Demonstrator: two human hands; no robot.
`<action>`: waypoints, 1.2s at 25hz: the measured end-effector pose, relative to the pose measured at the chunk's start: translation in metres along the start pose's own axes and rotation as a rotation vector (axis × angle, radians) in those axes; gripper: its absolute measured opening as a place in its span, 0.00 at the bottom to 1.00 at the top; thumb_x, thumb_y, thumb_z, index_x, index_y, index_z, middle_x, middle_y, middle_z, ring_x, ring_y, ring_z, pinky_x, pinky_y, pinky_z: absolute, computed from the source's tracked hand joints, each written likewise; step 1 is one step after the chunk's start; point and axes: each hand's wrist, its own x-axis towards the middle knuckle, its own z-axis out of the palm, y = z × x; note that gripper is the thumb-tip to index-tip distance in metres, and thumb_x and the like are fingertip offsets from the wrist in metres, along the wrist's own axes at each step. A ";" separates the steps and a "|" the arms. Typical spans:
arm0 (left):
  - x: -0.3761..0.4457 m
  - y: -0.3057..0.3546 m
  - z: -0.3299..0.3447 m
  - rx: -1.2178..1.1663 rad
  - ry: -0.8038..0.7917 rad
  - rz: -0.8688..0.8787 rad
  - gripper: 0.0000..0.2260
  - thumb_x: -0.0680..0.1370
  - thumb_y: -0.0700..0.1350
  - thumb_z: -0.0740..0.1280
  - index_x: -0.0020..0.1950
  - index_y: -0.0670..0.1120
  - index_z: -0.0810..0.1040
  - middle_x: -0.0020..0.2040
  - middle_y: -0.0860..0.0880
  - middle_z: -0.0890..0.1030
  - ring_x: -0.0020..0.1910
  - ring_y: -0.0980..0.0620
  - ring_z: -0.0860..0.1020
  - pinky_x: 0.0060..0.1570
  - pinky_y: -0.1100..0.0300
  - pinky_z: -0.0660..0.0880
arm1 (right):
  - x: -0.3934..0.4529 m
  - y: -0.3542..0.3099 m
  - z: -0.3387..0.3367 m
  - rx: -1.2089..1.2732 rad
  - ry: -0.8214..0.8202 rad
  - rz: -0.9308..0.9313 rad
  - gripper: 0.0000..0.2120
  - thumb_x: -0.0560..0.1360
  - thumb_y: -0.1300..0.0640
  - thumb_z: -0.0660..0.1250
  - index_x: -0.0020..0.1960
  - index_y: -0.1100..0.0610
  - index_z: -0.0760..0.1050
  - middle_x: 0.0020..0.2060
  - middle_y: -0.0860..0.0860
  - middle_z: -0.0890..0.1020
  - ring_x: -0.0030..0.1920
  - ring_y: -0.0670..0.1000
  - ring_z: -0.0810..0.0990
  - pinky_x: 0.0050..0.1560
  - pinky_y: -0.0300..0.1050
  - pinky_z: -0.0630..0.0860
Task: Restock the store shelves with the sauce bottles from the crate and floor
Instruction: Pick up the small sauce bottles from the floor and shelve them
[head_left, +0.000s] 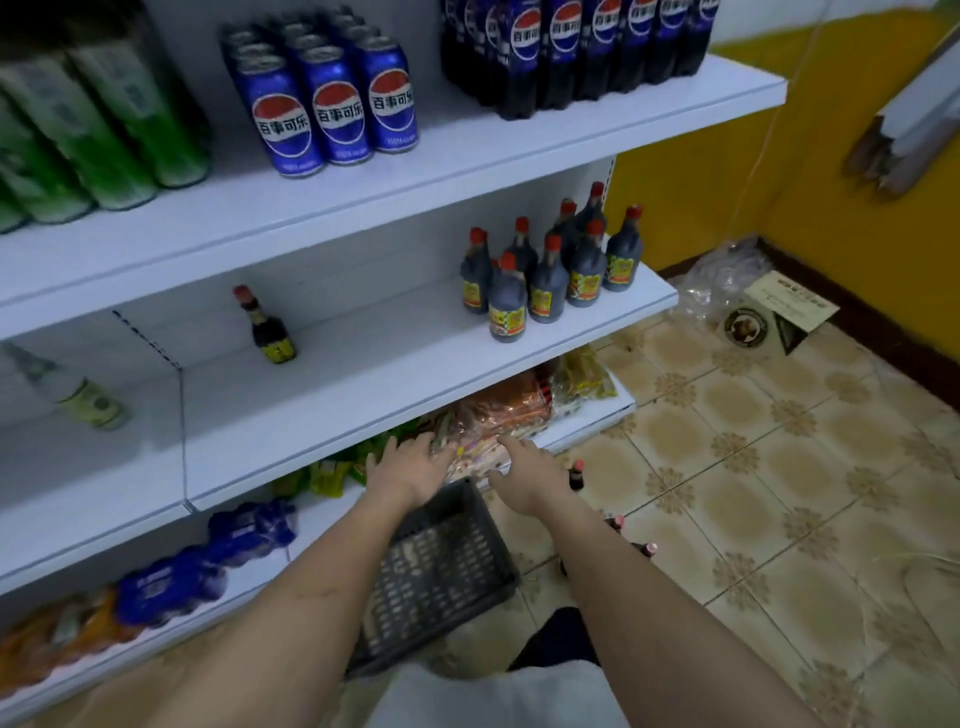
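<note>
Several dark sauce bottles with red caps (550, 270) stand grouped at the right end of the middle shelf (363, 384). One small dark bottle (267, 327) stands alone further left on it. A grey plastic crate (441, 577) sits on the floor below, and it looks empty. Three small red-capped bottles (576, 475) stand on the tiles right of the crate, partly hidden by my right forearm. My left hand (410, 465) and my right hand (524, 467) are stretched out above the crate, fingers spread, holding nothing, near the packets on the bottom shelf.
Blue cola cans (332, 109) and cola bottles (576, 47) fill the top shelf, with green bottles (93, 124) at the left. A clear bottle (78, 389) stands on the middle shelf's left section. Snack packets (498, 410) lie on the bottom shelf. A plastic bag and flat cardboard (769, 317) lie by the yellow wall.
</note>
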 end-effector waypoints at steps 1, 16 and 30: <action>-0.007 0.005 0.002 -0.017 0.000 -0.003 0.32 0.80 0.68 0.46 0.80 0.52 0.59 0.79 0.48 0.63 0.79 0.43 0.55 0.76 0.38 0.49 | -0.007 0.000 -0.003 -0.001 0.003 0.003 0.31 0.81 0.46 0.59 0.80 0.47 0.50 0.79 0.55 0.56 0.77 0.62 0.57 0.72 0.61 0.64; -0.103 0.191 0.102 0.050 0.019 0.152 0.35 0.78 0.71 0.46 0.78 0.53 0.64 0.79 0.46 0.64 0.77 0.41 0.61 0.74 0.41 0.58 | -0.128 0.189 -0.057 0.084 0.047 0.143 0.31 0.79 0.51 0.62 0.79 0.51 0.56 0.77 0.54 0.62 0.75 0.60 0.64 0.70 0.56 0.68; -0.068 0.218 0.197 0.042 -0.335 0.270 0.32 0.78 0.68 0.48 0.76 0.53 0.64 0.71 0.43 0.73 0.67 0.38 0.72 0.69 0.39 0.65 | -0.138 0.270 0.000 0.243 -0.038 0.441 0.30 0.80 0.46 0.60 0.79 0.50 0.56 0.76 0.58 0.59 0.71 0.64 0.67 0.69 0.60 0.68</action>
